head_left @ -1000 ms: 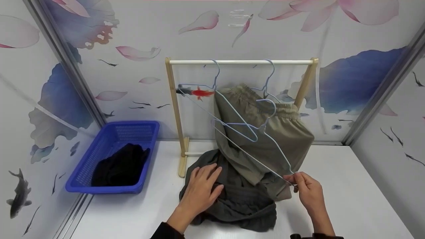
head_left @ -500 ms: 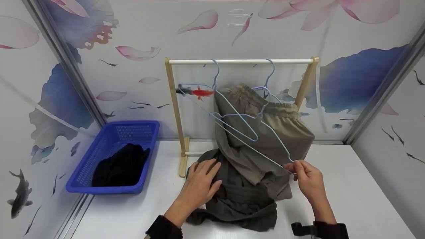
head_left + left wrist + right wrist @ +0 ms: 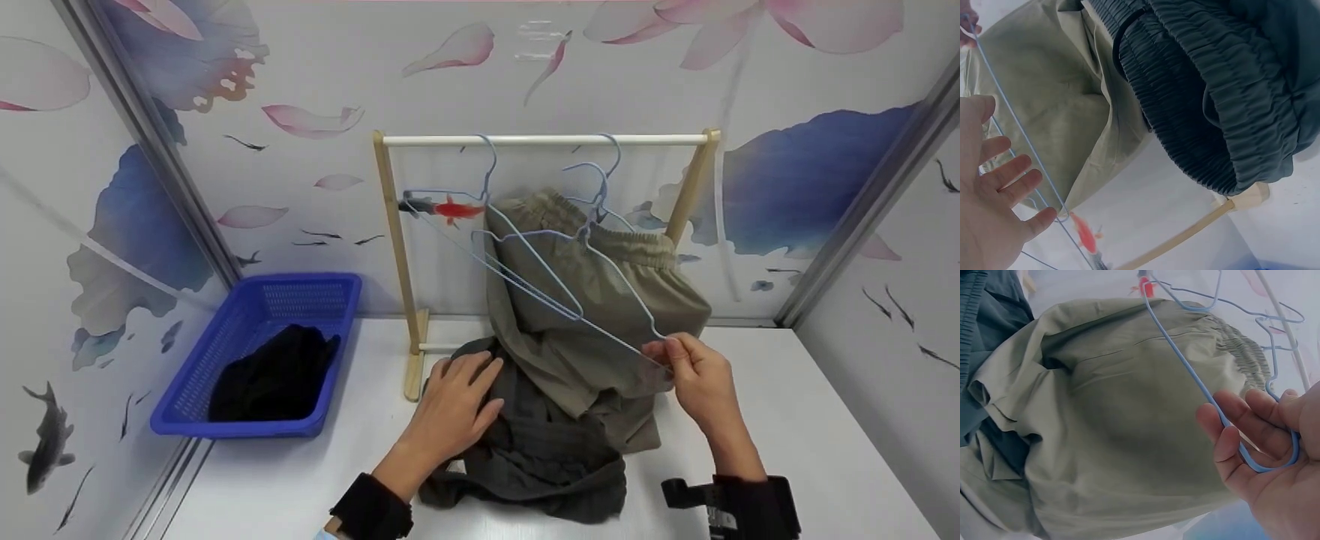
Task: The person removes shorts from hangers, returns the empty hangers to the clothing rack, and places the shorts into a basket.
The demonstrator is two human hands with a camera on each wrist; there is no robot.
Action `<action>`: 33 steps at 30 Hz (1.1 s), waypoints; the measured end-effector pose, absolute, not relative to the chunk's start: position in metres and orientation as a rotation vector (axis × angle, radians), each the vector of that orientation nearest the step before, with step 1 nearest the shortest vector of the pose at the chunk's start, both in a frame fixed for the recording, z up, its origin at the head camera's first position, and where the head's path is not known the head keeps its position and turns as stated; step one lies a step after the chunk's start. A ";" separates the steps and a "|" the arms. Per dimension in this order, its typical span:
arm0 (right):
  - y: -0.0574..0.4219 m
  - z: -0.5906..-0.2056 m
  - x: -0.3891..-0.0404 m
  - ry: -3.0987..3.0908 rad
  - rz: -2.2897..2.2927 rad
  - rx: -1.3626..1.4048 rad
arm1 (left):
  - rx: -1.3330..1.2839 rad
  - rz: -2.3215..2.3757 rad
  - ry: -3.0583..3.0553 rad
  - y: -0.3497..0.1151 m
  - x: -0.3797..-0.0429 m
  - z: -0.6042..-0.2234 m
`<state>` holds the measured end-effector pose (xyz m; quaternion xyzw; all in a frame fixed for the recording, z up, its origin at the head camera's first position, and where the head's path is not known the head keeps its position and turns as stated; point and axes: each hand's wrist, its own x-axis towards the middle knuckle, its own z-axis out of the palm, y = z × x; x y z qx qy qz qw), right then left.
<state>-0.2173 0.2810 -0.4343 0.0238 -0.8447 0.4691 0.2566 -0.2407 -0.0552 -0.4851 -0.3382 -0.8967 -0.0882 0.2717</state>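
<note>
My right hand (image 3: 701, 379) grips the lower right corner of a light blue wire hanger (image 3: 1182, 360). Its hook rises just below the rack's bar in the head view, attached to nothing visible. Curled fingers wrap the hanger's corner in the right wrist view. My left hand (image 3: 454, 409), fingers spread, overlaps the dark grey elastic-waist trousers (image 3: 547, 465) bunched on the table. Seen from the left wrist, nothing is in its palm, and the trousers' waistband (image 3: 1258, 101) gapes wide. Behind the held hanger, khaki elastic-waist trousers (image 3: 540, 360) hang from the rack, their lower part reaching the table.
A small clothes rack with a white bar (image 3: 540, 140) and wooden legs (image 3: 397, 247) stands at the back. Another blue hanger (image 3: 493, 161) hangs bare at its left. On the left sits a blue basket (image 3: 176, 397) holding a black garment (image 3: 274, 382). Patterned panels surround the table.
My right hand has moved up and slightly away, raising the hanger so its hook comes nearer the bar. My left hand stays nearly in place; the khaki trousers have barely moved.
</note>
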 end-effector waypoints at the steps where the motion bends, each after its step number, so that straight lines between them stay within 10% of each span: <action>1: 0.281 -0.432 -0.218 -2.293 1.259 0.068 | -0.914 -0.236 -2.408 -0.055 -0.241 -0.485; 33: 0.263 -0.395 -0.237 -2.387 1.299 0.083 | -0.918 -0.137 -2.518 -0.045 -0.245 -0.498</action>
